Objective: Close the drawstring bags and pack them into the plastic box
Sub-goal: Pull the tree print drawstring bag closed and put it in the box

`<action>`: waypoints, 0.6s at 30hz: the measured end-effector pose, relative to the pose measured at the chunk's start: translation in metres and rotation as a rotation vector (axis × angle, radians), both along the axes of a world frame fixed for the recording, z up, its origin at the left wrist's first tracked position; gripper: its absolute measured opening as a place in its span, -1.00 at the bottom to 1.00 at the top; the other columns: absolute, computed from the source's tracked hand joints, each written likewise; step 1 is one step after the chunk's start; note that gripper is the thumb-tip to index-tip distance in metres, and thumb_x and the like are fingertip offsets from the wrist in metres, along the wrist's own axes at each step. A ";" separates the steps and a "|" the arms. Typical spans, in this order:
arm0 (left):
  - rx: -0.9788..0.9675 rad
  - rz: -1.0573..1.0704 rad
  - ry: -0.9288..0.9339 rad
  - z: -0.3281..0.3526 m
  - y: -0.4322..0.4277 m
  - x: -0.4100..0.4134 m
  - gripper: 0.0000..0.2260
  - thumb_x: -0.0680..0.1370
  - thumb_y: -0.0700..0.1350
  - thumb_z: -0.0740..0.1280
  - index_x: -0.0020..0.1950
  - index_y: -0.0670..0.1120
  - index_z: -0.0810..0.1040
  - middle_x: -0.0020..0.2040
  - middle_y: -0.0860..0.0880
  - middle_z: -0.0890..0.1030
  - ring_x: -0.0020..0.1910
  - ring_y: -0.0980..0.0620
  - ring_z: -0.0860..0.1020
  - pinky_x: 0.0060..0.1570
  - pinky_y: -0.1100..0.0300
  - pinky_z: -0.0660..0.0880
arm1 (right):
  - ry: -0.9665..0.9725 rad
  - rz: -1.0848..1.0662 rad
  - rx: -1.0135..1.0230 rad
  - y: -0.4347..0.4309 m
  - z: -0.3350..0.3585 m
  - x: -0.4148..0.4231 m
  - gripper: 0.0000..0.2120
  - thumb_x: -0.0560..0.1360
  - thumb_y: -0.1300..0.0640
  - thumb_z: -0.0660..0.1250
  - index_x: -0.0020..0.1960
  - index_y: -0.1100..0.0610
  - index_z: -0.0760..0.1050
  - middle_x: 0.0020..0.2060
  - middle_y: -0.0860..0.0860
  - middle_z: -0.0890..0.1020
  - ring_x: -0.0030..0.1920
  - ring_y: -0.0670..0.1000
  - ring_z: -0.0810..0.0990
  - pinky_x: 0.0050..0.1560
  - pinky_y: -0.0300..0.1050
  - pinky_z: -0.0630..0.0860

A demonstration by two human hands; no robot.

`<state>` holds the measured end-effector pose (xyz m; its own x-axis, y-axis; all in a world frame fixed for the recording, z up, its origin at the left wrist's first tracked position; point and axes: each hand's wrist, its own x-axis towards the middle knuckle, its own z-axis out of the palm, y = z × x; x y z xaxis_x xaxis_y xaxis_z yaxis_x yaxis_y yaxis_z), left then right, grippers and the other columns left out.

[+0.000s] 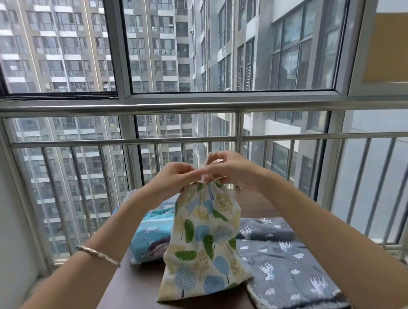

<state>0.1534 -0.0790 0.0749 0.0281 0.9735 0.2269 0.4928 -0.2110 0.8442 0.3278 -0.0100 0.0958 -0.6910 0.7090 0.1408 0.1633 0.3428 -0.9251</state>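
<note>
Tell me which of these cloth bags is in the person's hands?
The cream bag with green and blue trees: the left hand and right hand pinch its gathered top. The grey bag and the blue bag lie untouched.

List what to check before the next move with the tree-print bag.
1. Mouth of tree bag gathered: ok, cinched just below the fingers.
2. Grip of left hand and right hand at its top: ok, both pinch there.
3. Cord tied off: cannot tell, the fingers hide it.
4. Closing of grey bag: not ok, it lies flat and uncinched.
5. Way to the box: cannot tell, none plainly seen.
</note>
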 end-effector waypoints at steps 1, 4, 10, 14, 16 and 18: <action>0.001 0.011 0.010 0.001 0.000 0.000 -0.73 0.56 0.01 0.29 -0.02 -0.19 0.61 -0.18 -0.10 0.61 -0.16 0.01 0.57 -0.07 0.16 0.52 | 0.015 -0.005 -0.018 0.001 -0.001 0.003 -0.74 0.42 0.26 0.46 0.05 0.18 0.47 -0.17 0.08 0.65 -0.13 0.04 0.64 -0.04 -0.08 0.60; 0.022 0.027 0.052 0.001 0.000 -0.001 -0.82 0.59 -0.04 0.25 -0.11 -0.09 0.56 -0.21 -0.02 0.57 -0.19 0.06 0.53 -0.07 0.18 0.48 | -0.007 -0.088 0.197 0.003 -0.008 0.003 -0.68 0.40 0.31 0.46 0.11 0.15 0.50 -0.13 0.09 0.67 -0.09 0.07 0.66 -0.01 -0.02 0.61; 0.094 0.047 0.288 0.007 0.000 0.001 -0.87 0.55 -0.05 0.32 -0.12 -0.09 0.57 -0.20 -0.03 0.60 -0.21 0.07 0.55 -0.19 0.24 0.51 | -0.148 -0.136 0.624 -0.011 -0.014 -0.007 -0.90 0.49 0.20 0.36 -0.10 0.14 0.67 -0.31 -0.07 0.63 -0.25 -0.08 0.61 -0.19 -0.22 0.57; 0.143 0.036 0.361 0.011 -0.004 -0.004 -0.95 0.52 -0.12 0.35 -0.10 -0.08 0.58 -0.17 -0.04 0.62 -0.16 0.01 0.59 -0.11 0.19 0.58 | -0.062 -0.124 0.107 -0.009 -0.010 -0.010 -0.80 0.50 0.28 0.29 -0.29 0.16 0.54 -0.30 0.03 0.56 -0.24 -0.04 0.51 -0.13 -0.16 0.47; 0.179 0.049 0.307 0.012 -0.006 -0.004 -0.97 0.52 -0.14 0.36 -0.12 -0.06 0.58 -0.17 -0.03 0.62 -0.13 0.00 0.60 -0.08 0.16 0.58 | 0.061 -0.032 -0.234 -0.010 -0.010 -0.011 -0.84 0.48 0.34 0.21 -0.26 0.21 0.45 -0.26 0.06 0.51 -0.22 -0.01 0.47 -0.09 -0.12 0.46; 0.197 0.057 0.256 0.012 -0.007 -0.002 -0.95 0.53 -0.14 0.34 -0.12 -0.05 0.58 -0.18 0.00 0.61 -0.16 0.07 0.58 -0.14 0.23 0.55 | 0.122 0.087 -0.398 -0.010 -0.010 -0.008 -0.88 0.47 0.32 0.20 -0.22 0.19 0.44 -0.28 0.04 0.51 -0.25 -0.03 0.47 -0.11 -0.14 0.46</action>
<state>0.1516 -0.0857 0.0872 0.0552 0.9131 0.4041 0.6994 -0.3242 0.6370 0.3201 -0.0198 0.0853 -0.7459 0.6644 -0.0478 0.0304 -0.0377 -0.9988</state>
